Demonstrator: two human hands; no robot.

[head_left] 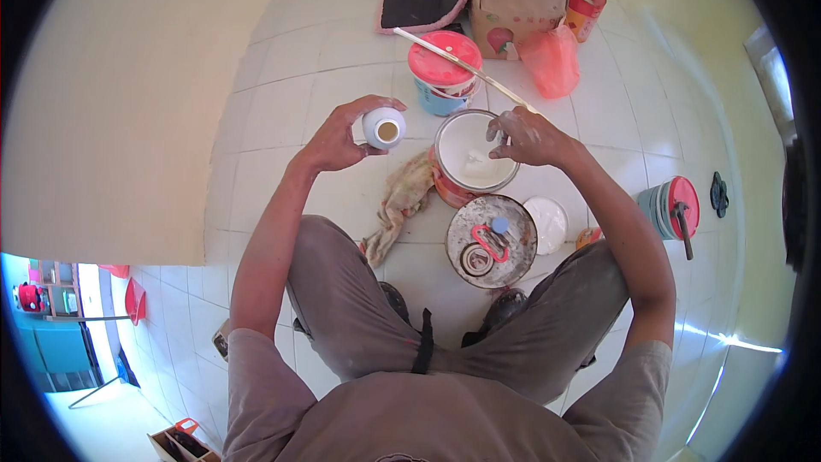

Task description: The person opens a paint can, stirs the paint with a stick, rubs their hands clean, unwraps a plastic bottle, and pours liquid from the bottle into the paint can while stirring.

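- Two bare hands are in view, both smeared with white in places
- The left hand [344, 135] grasps one white bottle [373, 123], thumb on the near side and fingers round the far side, its single round mouth facing up toward the camera
- That bottle is held in the air to the left of the one unlidded bucket [447, 189], apart from it
- The right hand [534, 139] looks released, fingers bent and thumb parted from them, above the right side of that bucket
- One mass of white paint-like material [469, 161] fills the bucket's inside
- Two more buckets have lids: one blue with a pink-red lid [439, 104] beyond the unlidded one, and one at the far right with a red lid [677, 188], carrying one hammer-like tool [682, 221]
- One long pale stick [466, 69] crosses the pink-red lid and slants down toward the right wrist
- One stained round drum [518, 250] stands nearest the knees, with one red handle [505, 255] and one blue cap [500, 225] on top
- Just beside the drum, one white disc [548, 221] lies on the tiled floor [282, 111]; one stained rag [400, 194] lies left of the bucket
- At the back: one cardboard box [516, 8], one red plastic bag [552, 62], one red-and-yellow tin [585, 7] and one dark mat [422, 7] edged in pink
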